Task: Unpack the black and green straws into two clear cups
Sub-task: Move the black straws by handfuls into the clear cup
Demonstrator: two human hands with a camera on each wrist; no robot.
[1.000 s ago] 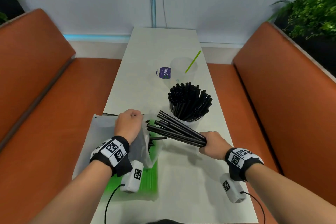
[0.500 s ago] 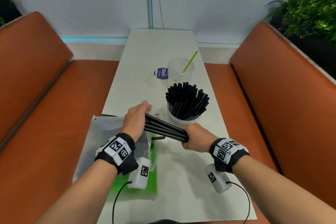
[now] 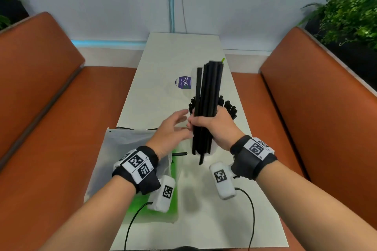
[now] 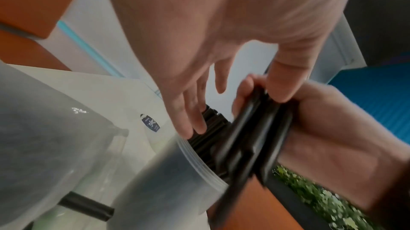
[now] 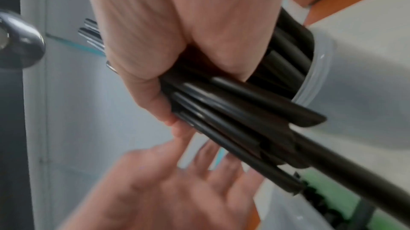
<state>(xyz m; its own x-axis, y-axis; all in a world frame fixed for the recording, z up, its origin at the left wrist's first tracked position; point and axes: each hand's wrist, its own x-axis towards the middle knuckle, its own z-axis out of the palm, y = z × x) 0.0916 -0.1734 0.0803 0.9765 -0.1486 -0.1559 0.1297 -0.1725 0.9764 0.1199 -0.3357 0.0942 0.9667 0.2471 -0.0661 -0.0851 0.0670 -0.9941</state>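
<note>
Right hand (image 3: pixel 216 126) grip clasps black straw bundle (image 3: pixel 208 96); left hand (image 3: pixel 170 130) slack-fingered; near cup (image 4: pixel 168 179) holds black straws.

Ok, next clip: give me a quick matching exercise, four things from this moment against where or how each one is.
Things:
1. right hand
2. left hand
3. bundle of black straws
4. plastic bag

States:
A. lying flat on the table
B. open, fingers spread beside the bundle
C. wrapped round the bundle
D. held upright above the table

Pairs: 1-C, 2-B, 3-D, 4-A
</note>
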